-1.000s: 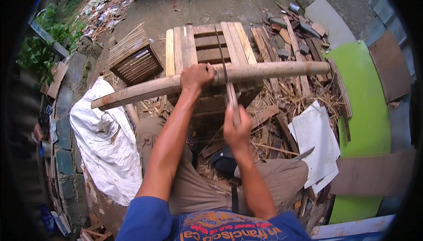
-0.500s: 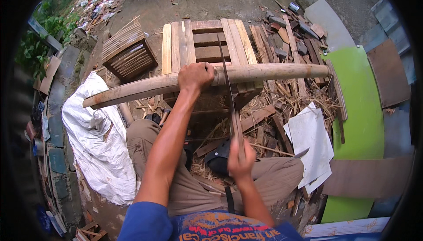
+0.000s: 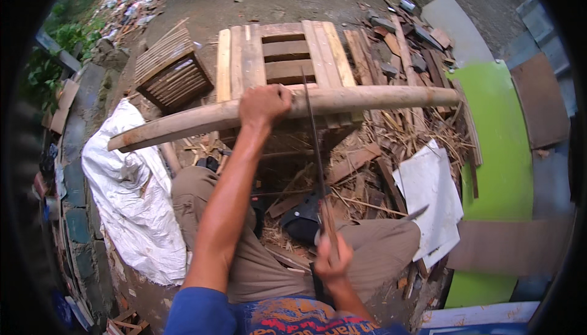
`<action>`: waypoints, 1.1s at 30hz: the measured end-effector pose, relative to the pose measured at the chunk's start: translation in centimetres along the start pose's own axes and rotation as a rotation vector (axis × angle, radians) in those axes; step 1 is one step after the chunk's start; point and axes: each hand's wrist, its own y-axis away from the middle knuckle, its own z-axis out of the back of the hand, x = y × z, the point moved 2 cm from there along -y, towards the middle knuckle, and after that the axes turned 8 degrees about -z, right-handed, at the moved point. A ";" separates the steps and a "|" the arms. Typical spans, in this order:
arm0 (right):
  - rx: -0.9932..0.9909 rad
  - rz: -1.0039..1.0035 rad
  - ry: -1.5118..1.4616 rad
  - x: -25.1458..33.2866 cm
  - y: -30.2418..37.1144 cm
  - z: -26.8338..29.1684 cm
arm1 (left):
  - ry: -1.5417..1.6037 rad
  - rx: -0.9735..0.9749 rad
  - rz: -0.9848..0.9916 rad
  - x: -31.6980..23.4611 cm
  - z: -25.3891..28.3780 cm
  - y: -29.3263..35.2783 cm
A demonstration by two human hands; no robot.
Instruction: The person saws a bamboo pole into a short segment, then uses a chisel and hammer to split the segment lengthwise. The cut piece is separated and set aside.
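A long pale wooden pole (image 3: 379, 98), slightly bowed, lies crosswise over the near end of a slatted wooden bench (image 3: 249, 59). My left hand (image 3: 263, 107) is closed over the pole near its middle, pressing from above. In my right hand (image 3: 334, 258), low in front of my lap, is the wooden handle of a handsaw (image 3: 316, 142). Its narrow dark blade runs away from me and crosses the pole just right of my left hand. How deep the blade sits in the wood I cannot tell.
A slatted wooden crate (image 3: 173, 72) stands left of the bench, behind a white sack (image 3: 137, 206). Wood scraps and shavings (image 3: 422, 124) litter the ground at right, beside white sheets (image 3: 430, 197) and a bright green panel (image 3: 498, 145). My bent legs flank the space below the pole.
My right hand has drawn the saw back toward me, and its blade tip has come nearer the pole. My left hand still grips the pole. The view has shifted slightly.
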 end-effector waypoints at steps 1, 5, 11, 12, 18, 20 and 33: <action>-0.003 -0.001 -0.010 0.9 1.5 1.3 | -0.005 -0.019 -0.031 -0.3 -0.3 0.3; -0.048 -0.042 -0.148 0.8 -5.7 -1.3 | -0.015 -0.117 -0.113 -0.9 -0.2 0.8; -0.107 -0.025 -0.136 2.8 -10.4 -4.3 | -0.051 -0.021 -0.015 -0.2 -0.6 0.6; -0.124 0.069 -0.109 2.7 -7.1 -3.1 | -0.046 -0.043 -0.016 0.0 -0.1 -0.2; -0.066 -0.030 -0.190 1.2 -2.2 -0.4 | -0.060 -0.112 -0.149 -0.1 -0.7 0.7; -0.098 0.020 -0.224 2.3 -12.3 -3.5 | -0.052 -0.211 -0.189 -0.2 -1.0 1.5; -0.075 0.001 -0.240 1.0 -8.7 -3.5 | -0.001 -0.335 -0.237 0.4 -1.0 2.6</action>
